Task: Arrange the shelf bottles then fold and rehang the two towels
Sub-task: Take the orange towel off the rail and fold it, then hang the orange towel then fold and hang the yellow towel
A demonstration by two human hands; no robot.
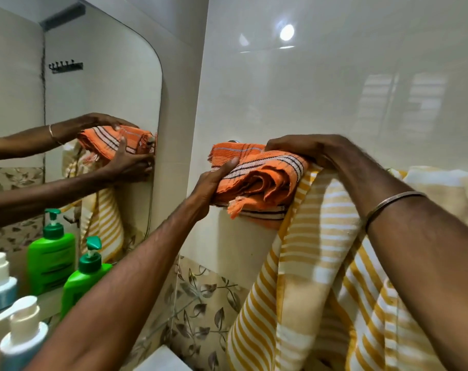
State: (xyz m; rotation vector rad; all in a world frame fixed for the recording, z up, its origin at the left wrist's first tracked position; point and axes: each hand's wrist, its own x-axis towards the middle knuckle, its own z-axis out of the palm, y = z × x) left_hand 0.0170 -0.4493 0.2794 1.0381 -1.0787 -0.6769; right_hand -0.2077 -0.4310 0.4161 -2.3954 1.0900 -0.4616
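Head view: towel rail (233, 141) mostly hidden.

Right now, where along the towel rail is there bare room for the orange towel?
Little. The folded orange striped towel sits at the rail's left end, held by the left hand and right hand. Rightward, the yellow striped towel covers the rail. Bare wall tile lies below the orange towel.

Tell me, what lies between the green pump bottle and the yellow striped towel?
In the head view, the left forearm crosses that stretch between the green pump bottle and the yellow striped towel; behind it is leaf-patterned wall tile.
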